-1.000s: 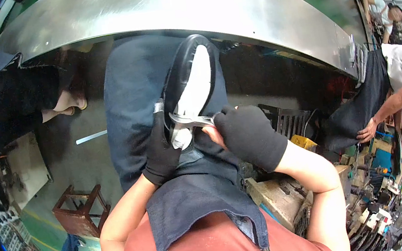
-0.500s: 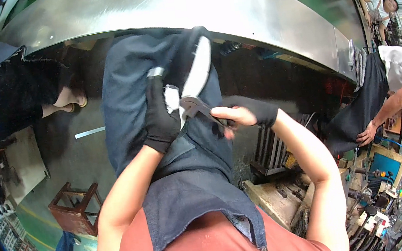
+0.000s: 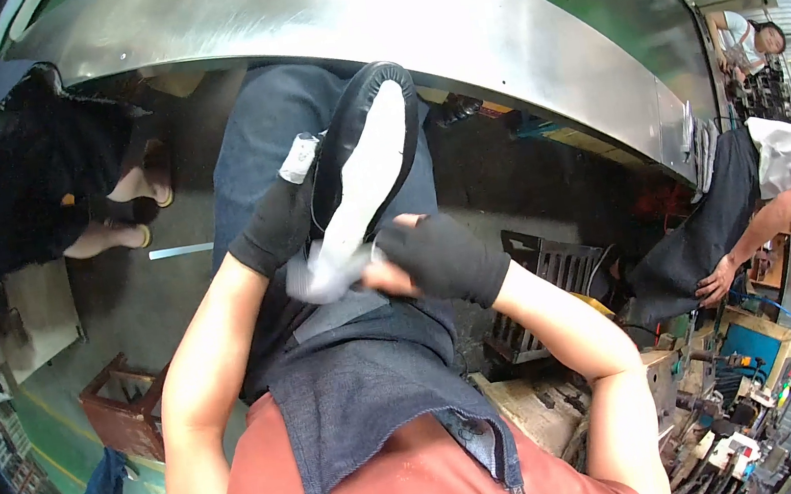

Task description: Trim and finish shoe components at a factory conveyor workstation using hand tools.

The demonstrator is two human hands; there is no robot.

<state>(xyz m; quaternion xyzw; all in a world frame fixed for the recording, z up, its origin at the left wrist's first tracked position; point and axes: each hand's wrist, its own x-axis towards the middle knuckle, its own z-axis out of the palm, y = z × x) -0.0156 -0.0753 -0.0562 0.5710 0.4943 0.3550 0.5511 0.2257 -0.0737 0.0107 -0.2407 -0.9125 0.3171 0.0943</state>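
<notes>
A black shoe (image 3: 373, 146) with a white underside rests on my lap, underside up and its toe toward the metal bench. My left hand (image 3: 272, 225) is closed on the shoe's left edge; it wears a black fingerless glove, with white wrap on one finger. By the near, heel end is my right hand (image 3: 446, 258), gloved in black too. Its fingers are curled together, and what they pinch is hidden. Pale grey material (image 3: 325, 273) at the heel end is smeared by motion.
A long stainless-steel bench edge (image 3: 336, 7) curves ahead over my knees. To the left stand a person's legs (image 3: 129, 206) and a brown stool (image 3: 124, 407). A slatted dark rack (image 3: 543, 278) and cluttered machinery (image 3: 731, 403) lie to the right, near another person bending (image 3: 781, 170).
The shoe has turned, so its black toe and sides show more. My right hand has moved nearer and leftward. The dark grey piece by its fingers no longer shows clearly.
</notes>
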